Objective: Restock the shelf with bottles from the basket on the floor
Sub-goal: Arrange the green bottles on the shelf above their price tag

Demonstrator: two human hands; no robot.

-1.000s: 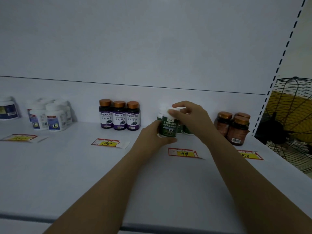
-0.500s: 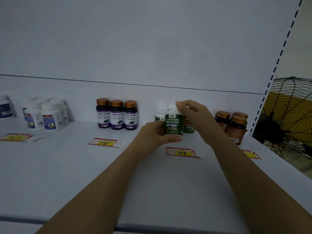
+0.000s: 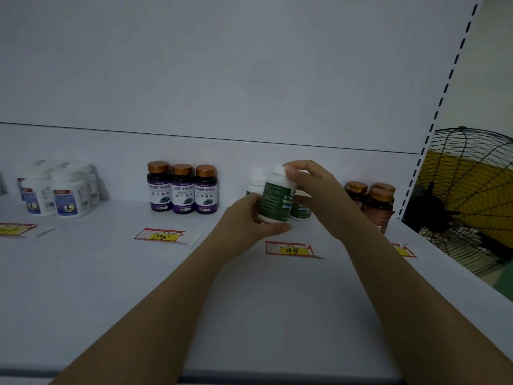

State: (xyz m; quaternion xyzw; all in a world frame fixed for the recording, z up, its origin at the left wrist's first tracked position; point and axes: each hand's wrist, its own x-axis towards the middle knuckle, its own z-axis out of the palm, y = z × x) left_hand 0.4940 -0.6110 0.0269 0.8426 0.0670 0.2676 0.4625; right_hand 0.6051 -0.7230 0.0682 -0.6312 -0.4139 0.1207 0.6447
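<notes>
Bottle (image 3: 273, 201) between fingers (image 3: 277, 227) (right hand (image 3: 313, 187) atop)

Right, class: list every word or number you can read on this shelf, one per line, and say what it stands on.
"99": centre price tag, in front of the held green bottle.
"78": left price tag, before the purple bottles.
"蓝莓叶黄素酯", "压片糖果": purple bottles' labels.
Too blurred or hidden: green bottle's label, white bottles, far-left tag, far-right tag.

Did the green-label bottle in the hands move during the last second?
Yes. Against the 99 price tag, the green-label bottle went slightly right and up, and its label turned rightward.
</notes>
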